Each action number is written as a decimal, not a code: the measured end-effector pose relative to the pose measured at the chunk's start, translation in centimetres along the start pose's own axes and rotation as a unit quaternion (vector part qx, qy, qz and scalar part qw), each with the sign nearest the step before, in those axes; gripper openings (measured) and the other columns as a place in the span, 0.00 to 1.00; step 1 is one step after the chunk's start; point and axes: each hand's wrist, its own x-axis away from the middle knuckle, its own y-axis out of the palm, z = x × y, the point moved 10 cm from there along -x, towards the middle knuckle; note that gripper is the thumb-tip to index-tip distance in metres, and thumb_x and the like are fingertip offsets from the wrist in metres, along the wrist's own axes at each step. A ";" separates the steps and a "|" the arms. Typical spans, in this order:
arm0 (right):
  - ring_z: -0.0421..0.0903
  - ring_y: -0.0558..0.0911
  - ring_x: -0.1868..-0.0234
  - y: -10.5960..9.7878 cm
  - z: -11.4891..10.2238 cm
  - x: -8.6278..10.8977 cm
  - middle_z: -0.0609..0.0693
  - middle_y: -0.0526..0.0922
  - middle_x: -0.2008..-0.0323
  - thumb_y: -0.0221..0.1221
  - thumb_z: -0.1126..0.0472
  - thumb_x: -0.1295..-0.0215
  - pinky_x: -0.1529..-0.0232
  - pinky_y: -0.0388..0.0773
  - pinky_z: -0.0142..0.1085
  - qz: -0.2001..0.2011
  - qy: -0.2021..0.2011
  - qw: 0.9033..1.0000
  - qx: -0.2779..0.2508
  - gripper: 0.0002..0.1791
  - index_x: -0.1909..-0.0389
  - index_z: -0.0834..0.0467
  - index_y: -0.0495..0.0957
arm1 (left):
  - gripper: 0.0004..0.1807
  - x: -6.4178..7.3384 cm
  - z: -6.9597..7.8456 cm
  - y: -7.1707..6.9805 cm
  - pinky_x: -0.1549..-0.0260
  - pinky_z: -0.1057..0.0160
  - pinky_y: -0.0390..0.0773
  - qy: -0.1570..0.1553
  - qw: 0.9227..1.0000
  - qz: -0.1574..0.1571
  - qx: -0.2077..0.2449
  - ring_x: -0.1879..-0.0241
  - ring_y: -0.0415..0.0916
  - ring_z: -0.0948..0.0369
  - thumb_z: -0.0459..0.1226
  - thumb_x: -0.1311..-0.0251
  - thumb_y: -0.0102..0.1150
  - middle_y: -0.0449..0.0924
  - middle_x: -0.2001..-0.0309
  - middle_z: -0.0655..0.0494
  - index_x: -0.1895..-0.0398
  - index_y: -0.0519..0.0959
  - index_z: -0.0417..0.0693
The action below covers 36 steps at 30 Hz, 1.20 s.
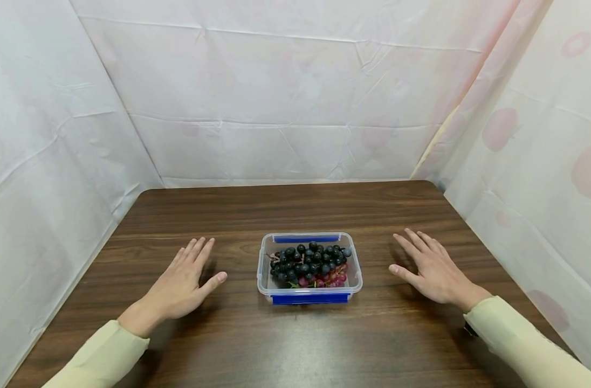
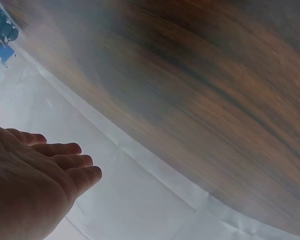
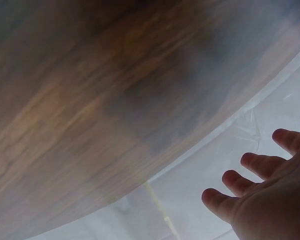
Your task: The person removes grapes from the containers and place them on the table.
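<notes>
A clear plastic container [image 1: 261, 272] with blue clips stands in the middle of the table, its top uncovered. Inside it lie a bunch of dark grapes [image 1: 307, 261] and, at the front right, some red grapes [image 1: 335, 277]. To the left of the container, my left hand [image 1: 181, 285] is held palm down with straight fingers, holding nothing. My right hand [image 1: 433, 269] is on the other side, fingers extended and spread a little, also holding nothing. Both hands are apart from the container. In the left wrist view, part of the container with grapes [image 2: 2, 30] shows at the top left corner.
The brown wood-grain table [image 1: 295, 207] has rounded far corners. White sheeting [image 1: 276, 97] surrounds it at the back and both sides, with faint pink fruit prints on the right.
</notes>
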 end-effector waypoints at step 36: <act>0.69 0.51 0.22 0.0 -1.3 0.1 0.60 0.52 0.20 0.53 0.34 0.27 0.29 0.46 0.71 0.003 -0.015 1.000 -0.004 0.44 0.17 0.45 0.51 | 0.48 -0.8 2.7 0.8 0.24 0.39 0.45 0.008 0.999 -0.010 0.043 0.19 0.39 0.42 0.62 0.25 0.44 0.44 0.18 0.41 0.17 0.44 0.40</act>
